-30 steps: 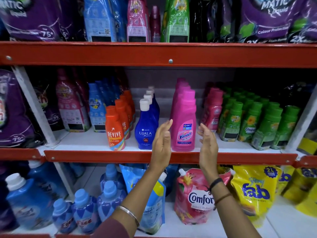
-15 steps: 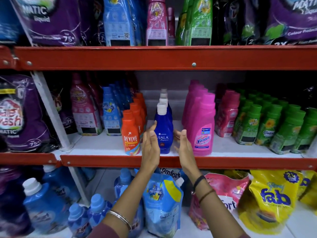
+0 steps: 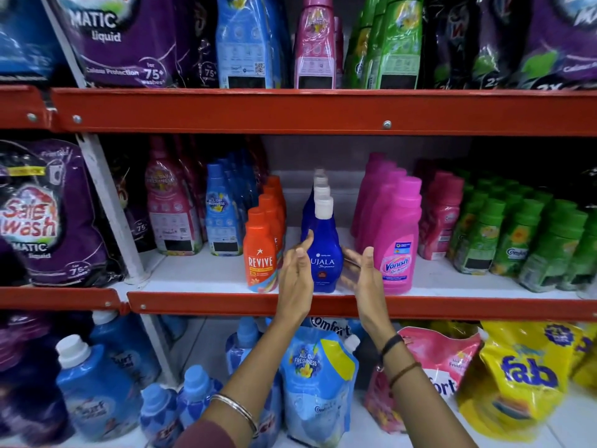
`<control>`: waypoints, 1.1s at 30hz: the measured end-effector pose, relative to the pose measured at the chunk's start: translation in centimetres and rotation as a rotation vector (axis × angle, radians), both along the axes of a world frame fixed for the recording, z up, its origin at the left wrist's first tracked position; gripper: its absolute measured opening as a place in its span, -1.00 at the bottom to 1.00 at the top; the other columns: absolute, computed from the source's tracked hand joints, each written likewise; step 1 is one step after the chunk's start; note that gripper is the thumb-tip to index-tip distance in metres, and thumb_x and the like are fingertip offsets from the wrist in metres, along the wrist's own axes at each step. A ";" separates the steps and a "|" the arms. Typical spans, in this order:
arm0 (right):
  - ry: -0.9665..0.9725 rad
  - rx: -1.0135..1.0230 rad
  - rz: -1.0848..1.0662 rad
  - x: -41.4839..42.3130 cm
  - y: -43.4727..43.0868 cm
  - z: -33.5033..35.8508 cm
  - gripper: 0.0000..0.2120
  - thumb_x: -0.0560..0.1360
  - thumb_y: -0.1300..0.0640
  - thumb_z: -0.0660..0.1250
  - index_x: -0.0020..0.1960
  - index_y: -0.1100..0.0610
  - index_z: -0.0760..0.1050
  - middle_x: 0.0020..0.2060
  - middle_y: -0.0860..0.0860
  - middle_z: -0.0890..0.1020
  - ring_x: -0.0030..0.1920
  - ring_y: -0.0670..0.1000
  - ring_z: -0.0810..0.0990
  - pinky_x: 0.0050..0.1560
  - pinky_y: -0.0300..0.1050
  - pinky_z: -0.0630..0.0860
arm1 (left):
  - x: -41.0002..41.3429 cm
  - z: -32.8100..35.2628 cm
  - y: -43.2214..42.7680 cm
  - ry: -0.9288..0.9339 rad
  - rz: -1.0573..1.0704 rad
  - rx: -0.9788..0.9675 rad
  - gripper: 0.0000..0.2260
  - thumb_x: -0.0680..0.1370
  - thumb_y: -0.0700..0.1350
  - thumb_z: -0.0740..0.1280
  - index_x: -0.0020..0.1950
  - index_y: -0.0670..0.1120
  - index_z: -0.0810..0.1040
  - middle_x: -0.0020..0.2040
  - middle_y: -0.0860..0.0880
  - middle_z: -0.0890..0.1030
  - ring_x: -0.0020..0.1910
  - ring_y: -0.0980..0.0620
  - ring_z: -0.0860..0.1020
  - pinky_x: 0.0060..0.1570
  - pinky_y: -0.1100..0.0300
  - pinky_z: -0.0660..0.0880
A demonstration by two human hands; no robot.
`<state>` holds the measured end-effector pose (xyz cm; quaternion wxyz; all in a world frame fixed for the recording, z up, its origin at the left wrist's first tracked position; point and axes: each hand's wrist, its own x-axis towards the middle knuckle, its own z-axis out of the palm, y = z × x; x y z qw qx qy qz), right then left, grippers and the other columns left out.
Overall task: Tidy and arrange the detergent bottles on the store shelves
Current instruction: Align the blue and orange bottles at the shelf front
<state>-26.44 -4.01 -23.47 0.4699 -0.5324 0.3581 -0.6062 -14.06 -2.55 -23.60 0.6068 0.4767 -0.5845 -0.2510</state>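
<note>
Mid shelf [image 3: 323, 303], front edge. L to R: orange Revive bottle [image 3: 260, 260], then left hand [image 3: 295, 274] flat, fingers apart, just beside blue Ujala bottle [image 3: 324, 250]; right hand [image 3: 363, 270] same on other flank. Neither clamped; contact unclear. Pink Vanish bottle [image 3: 399, 244] next. Ujala prob rigid plastic, light-ish, glossy so slippery, tall/narrow so tippy: grip wide lower body, not cap.

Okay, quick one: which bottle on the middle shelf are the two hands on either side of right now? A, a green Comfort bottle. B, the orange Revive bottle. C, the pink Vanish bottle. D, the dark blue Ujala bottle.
D. The left hand and right hand are open on either side of the front dark blue Ujala bottle, which stands between the orange Revive bottle and the pink Vanish bottle.
</note>
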 end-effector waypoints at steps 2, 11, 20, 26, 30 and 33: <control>0.018 -0.012 -0.027 0.1 0.3 0.0 -0.28 0.47 -0.34 -0.05 0.33 0.16 0.45 0.27 0.10 0.57 0.16 -0.18 0.58 0.13 -0.24 0.56 | 0.1 0.1 0.2 -0.010 -0.004 -0.004 -0.53 0.42 0.52 -0.16 0.25 0.51 0.25 0.35 0.33 0.29 0.34 0.40 0.25 0.46 -0.09 0.23; 0.002 -0.296 -0.069 6.6 3.9 -0.8 -0.47 0.44 -0.43 0.04 0.22 -0.16 0.47 0.28 -0.04 0.54 0.35 -0.05 0.45 0.40 0.05 0.34 | 2.8 0.4 3.3 0.108 0.247 -0.421 -0.48 0.62 0.25 -0.08 0.39 0.02 0.40 0.40 -0.04 0.41 0.42 0.05 0.34 0.39 0.20 0.27; -0.037 -0.030 0.082 12.3 2.7 -0.6 -0.11 0.30 -0.57 0.03 0.42 -0.03 0.34 0.41 -0.03 0.44 0.41 -0.12 0.38 0.48 0.08 0.26 | 7.6 0.1 1.6 0.320 0.209 -0.055 -0.52 0.58 0.27 -0.13 0.38 0.20 0.36 0.35 0.17 0.40 0.27 0.34 0.38 0.33 0.19 0.34; -0.102 -0.001 0.051 12.3 2.6 -0.1 -0.15 0.28 -0.57 0.03 0.33 -0.02 0.41 0.33 0.01 0.53 0.31 -0.11 0.49 0.41 -0.03 0.37 | 7.7 0.6 1.8 0.298 0.150 -0.033 -0.50 0.55 0.24 -0.12 0.36 0.17 0.39 0.27 0.10 0.47 0.14 0.35 0.45 0.09 0.42 0.42; -0.107 0.012 0.029 12.1 2.4 0.0 -0.12 0.33 -0.53 0.03 0.35 0.08 0.45 0.31 0.05 0.55 0.30 -0.09 0.52 0.37 -0.02 0.42 | 8.0 0.5 1.8 0.288 0.129 -0.033 -0.49 0.55 0.26 -0.12 0.38 0.18 0.39 0.24 0.17 0.47 0.16 0.32 0.46 0.08 0.43 0.41; -0.083 0.015 0.013 12.0 2.3 -0.1 -0.22 0.40 -0.43 -0.02 0.34 0.10 0.45 0.30 0.06 0.55 0.26 -0.10 0.53 0.38 0.01 0.41 | 8.1 0.5 1.9 0.282 0.115 -0.024 -0.50 0.55 0.26 -0.12 0.38 0.19 0.37 0.31 0.11 0.44 0.17 0.28 0.46 0.13 0.41 0.42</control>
